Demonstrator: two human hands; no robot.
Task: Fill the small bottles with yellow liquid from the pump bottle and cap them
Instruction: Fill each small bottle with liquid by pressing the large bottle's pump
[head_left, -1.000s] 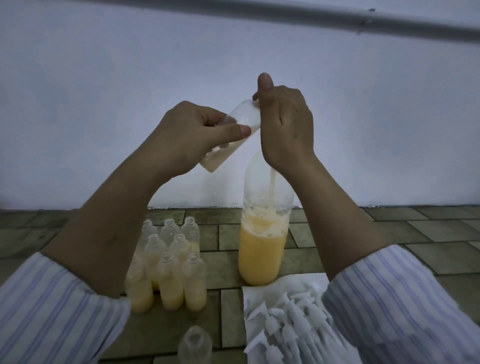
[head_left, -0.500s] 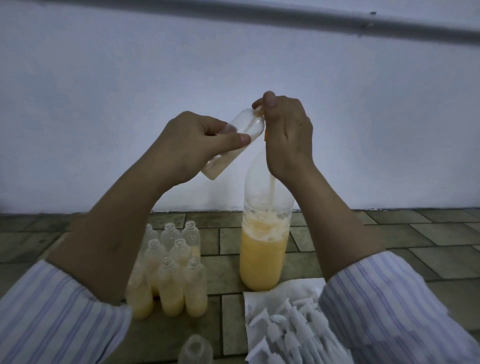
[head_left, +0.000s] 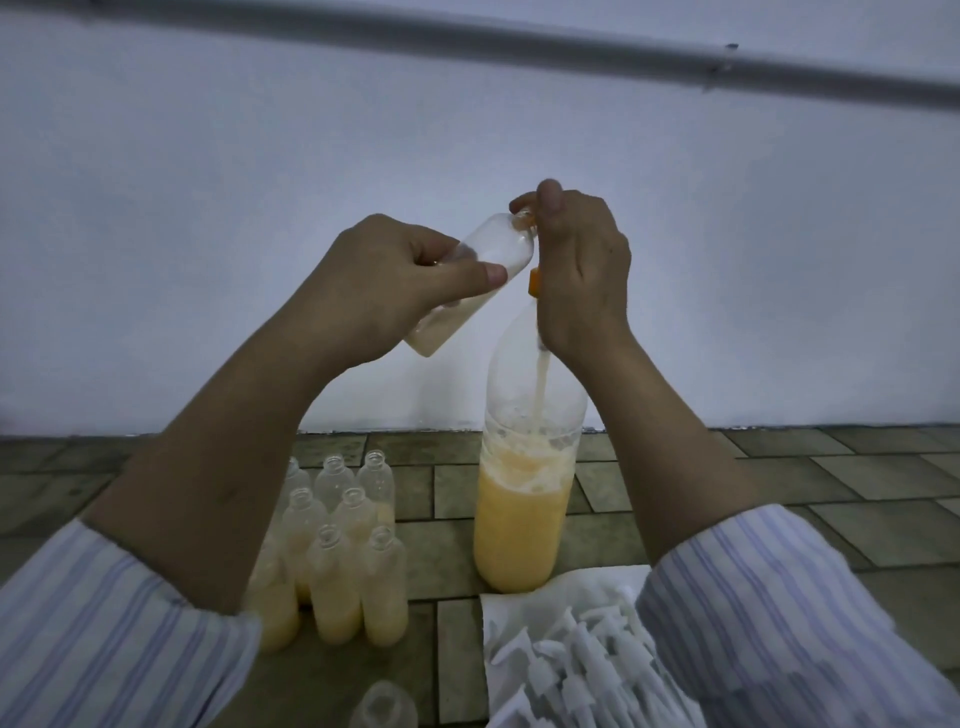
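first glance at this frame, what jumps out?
The two hands meeting mid-frame: the left hand holds a tilted small bottle, partly filled, with its mouth up at the pump head that the right hand grips. Below stands the tall pump bottle, about half full of yellow liquid. At lower left is a cluster of uncapped filled bottles; at lower right, white caps heaped on paper.

One head-worn view — close, looking forward and down at the floor (head_left: 779, 493) and wall (head_left: 208, 208).

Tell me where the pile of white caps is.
The white caps lie on a white paper at lower right of the head view, just in front of the pump bottle and under the right sleeve.
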